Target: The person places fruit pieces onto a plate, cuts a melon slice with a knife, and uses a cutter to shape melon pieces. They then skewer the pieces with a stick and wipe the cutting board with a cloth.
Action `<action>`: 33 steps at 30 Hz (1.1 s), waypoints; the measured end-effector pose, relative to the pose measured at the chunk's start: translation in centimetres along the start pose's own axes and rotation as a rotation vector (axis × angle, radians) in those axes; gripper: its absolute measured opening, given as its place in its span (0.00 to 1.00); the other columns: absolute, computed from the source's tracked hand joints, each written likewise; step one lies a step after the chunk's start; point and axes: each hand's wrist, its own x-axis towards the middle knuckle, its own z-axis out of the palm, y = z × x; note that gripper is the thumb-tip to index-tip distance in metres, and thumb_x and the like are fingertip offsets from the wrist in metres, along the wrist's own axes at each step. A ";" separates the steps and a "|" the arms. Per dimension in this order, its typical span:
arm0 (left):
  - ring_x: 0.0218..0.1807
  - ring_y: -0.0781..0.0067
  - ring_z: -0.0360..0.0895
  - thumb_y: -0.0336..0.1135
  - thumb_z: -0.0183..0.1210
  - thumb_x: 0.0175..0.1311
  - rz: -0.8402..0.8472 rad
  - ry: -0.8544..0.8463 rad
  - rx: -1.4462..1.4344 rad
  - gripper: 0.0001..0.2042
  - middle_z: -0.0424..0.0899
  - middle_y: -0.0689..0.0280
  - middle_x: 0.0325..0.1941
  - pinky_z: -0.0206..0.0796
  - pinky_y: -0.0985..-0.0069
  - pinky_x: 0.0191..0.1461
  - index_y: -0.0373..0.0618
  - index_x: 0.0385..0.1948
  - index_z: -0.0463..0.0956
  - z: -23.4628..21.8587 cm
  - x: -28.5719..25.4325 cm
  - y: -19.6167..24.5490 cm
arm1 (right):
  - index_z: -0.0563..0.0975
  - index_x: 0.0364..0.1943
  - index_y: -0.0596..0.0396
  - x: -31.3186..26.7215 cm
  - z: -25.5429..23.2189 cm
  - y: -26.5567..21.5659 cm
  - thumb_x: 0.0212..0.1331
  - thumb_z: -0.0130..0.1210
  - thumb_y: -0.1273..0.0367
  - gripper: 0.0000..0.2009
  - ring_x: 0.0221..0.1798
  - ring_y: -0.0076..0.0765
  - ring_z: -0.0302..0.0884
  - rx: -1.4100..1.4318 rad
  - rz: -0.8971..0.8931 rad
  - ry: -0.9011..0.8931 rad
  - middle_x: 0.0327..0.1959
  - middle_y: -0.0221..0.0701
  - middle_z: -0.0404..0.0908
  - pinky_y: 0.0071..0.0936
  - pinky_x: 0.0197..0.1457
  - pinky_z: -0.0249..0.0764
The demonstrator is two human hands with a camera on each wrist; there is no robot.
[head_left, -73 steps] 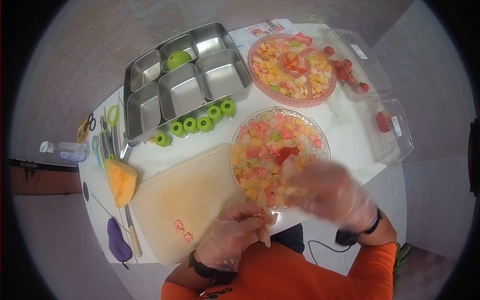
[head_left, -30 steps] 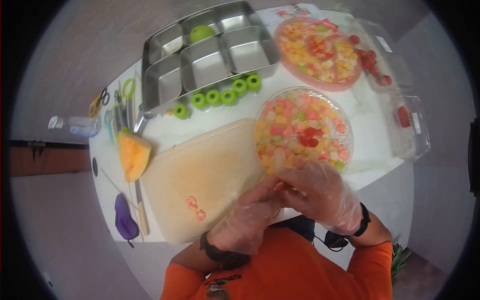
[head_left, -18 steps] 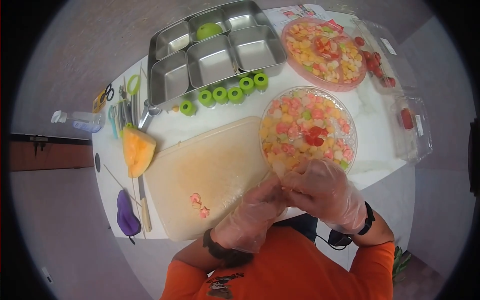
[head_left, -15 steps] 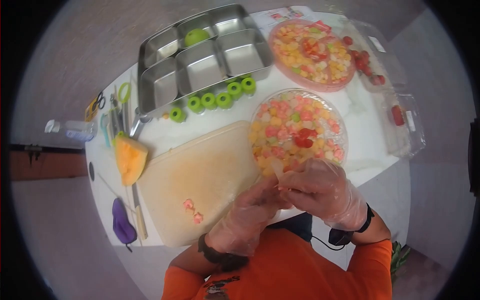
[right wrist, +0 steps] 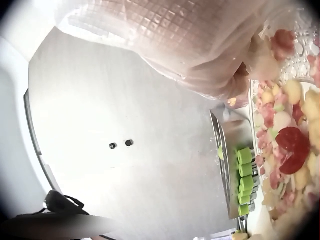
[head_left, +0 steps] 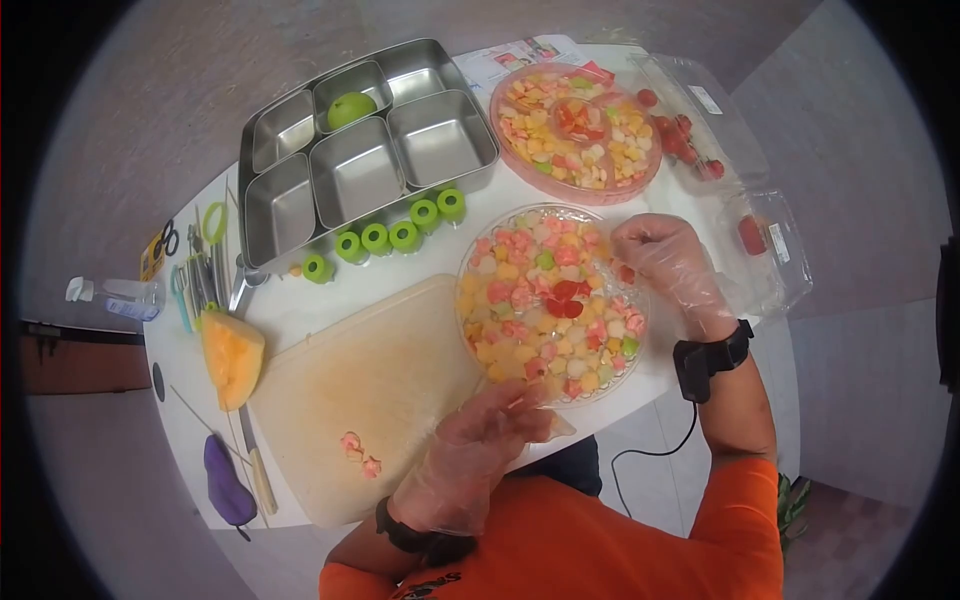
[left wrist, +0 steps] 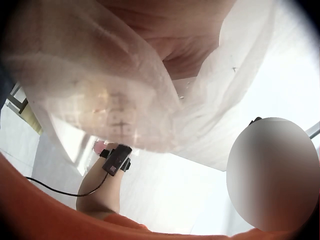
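I see the gloved left hand [head_left: 465, 448] and right hand [head_left: 668, 262] apart at the round, clear, patterned fruit platter [right wrist: 303, 49], likely set close for reach; whether they grip anything, I can't tell.

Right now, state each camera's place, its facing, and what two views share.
Head: on the head, facing forward and down at the clear dish; left hand, right hand and orange top show.
Left wrist: on that wrist, looking past the left hand toward the right forearm; orange top shows.
Right wrist: on that wrist, looking past the right hand at the clear dish and green-topped cylinders.
Head and right wrist share those two.
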 end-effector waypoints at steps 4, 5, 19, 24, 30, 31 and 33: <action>0.62 0.55 0.80 0.10 0.54 0.64 -0.035 0.016 0.015 0.31 0.76 0.53 0.70 0.72 0.59 0.67 0.46 0.70 0.70 -0.1 -0.2 0.2 | 0.84 0.39 0.61 0.5 0.0 0.0 0.62 0.62 0.74 0.06 0.28 0.17 0.74 -0.053 0.005 -0.025 0.29 0.24 0.81 0.18 0.33 0.70; 0.62 0.55 0.80 0.10 0.54 0.64 -0.036 0.015 0.017 0.31 0.76 0.53 0.70 0.72 0.59 0.67 0.46 0.70 0.70 -0.2 -0.2 0.1 | 0.84 0.39 0.61 0.4 0.0 0.1 0.62 0.62 0.74 0.06 0.28 0.17 0.74 -0.051 0.004 -0.024 0.29 0.24 0.81 0.18 0.33 0.70; 0.58 0.62 0.81 0.10 0.54 0.62 0.114 -0.071 0.241 0.30 0.78 0.56 0.66 0.73 0.62 0.63 0.41 0.69 0.69 -1.4 0.1 -2.0 | 0.83 0.53 0.60 -4.6 0.5 -1.0 0.60 0.64 0.73 0.16 0.42 0.26 0.82 -0.382 -0.473 0.043 0.46 0.35 0.85 0.27 0.45 0.79; 0.52 0.66 0.82 0.13 0.55 0.64 0.138 0.117 0.179 0.26 0.82 0.60 0.60 0.74 0.68 0.60 0.42 0.66 0.73 1.7 -4.5 2.2 | 0.82 0.50 0.61 -9.3 6.6 -3.3 0.57 0.65 0.75 0.15 0.40 0.31 0.82 -0.277 -0.479 -0.025 0.47 0.38 0.85 0.30 0.42 0.79; 0.42 0.70 0.81 0.16 0.55 0.66 0.715 0.664 0.419 0.19 0.84 0.56 0.54 0.74 0.71 0.47 0.40 0.58 0.75 -3.3 -10.2 5.6 | 0.80 0.53 0.58 -11.4 16.2 -0.9 0.56 0.63 0.71 0.19 0.53 0.54 0.82 -0.596 -1.011 -0.482 0.50 0.45 0.83 0.42 0.58 0.78; 0.40 0.71 0.80 0.16 0.55 0.66 0.708 0.808 0.369 0.18 0.84 0.55 0.53 0.74 0.72 0.47 0.39 0.57 0.75 -3.1 -11.0 6.6 | 0.80 0.53 0.58 -11.5 17.9 -0.6 0.56 0.63 0.71 0.19 0.53 0.54 0.82 -0.599 -1.020 -0.482 0.50 0.45 0.83 0.42 0.58 0.78; 0.40 0.71 0.80 0.16 0.55 0.66 0.728 0.872 0.325 0.18 0.84 0.56 0.52 0.74 0.72 0.47 0.39 0.57 0.75 -5.1 -12.3 7.0 | 0.78 0.57 0.56 -11.5 21.3 -0.5 0.60 0.61 0.69 0.20 0.56 0.54 0.81 -0.598 -1.001 -0.620 0.53 0.46 0.83 0.45 0.61 0.76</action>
